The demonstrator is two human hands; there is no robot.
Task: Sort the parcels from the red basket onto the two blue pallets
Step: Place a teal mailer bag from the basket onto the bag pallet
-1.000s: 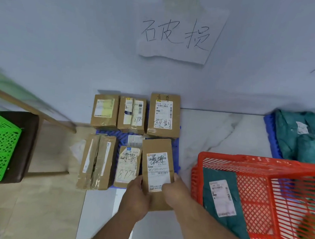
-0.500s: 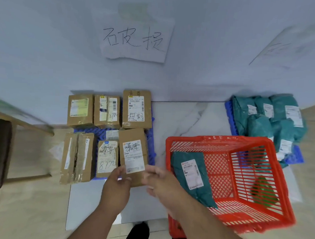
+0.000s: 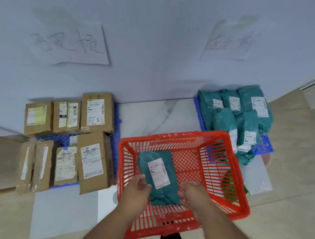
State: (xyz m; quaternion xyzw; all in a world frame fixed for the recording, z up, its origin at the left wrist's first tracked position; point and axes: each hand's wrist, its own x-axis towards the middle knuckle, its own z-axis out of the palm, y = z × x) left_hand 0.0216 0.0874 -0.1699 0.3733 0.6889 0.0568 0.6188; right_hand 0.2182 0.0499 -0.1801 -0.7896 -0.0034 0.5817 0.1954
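Two hands reach down into a red basket that sits on the floor at about 5 o'clock in the view. The left hand and right hand are on either side of a teal bag lying flat on the basket's bottom, white label up. Both hands are spread with fingers loosely curled, palms facing each other; they are at the lower edges of the bag, and whether they touch it cannot be told. A dark green item shows through the basket's right wall, blurred.

At 9 o'clock, a blue pallet lies against the wall, nearly covered by brown boxes. Three stand in a back row and four in a front row, most with white labels bearing handwriting. The nearest box, at the front right, lies just beside the basket's left wall.

At 2 o'clock, a second pallet holds a heap of teal bags like the one in the basket, overlapping each other, labels up. The basket's far right corner hides part of this heap.

On the wall at 11 o'clock and 1 o'clock hang two paper signs, left sign above the boxes, right sign above the bags, both with handwritten characters too blurred to read
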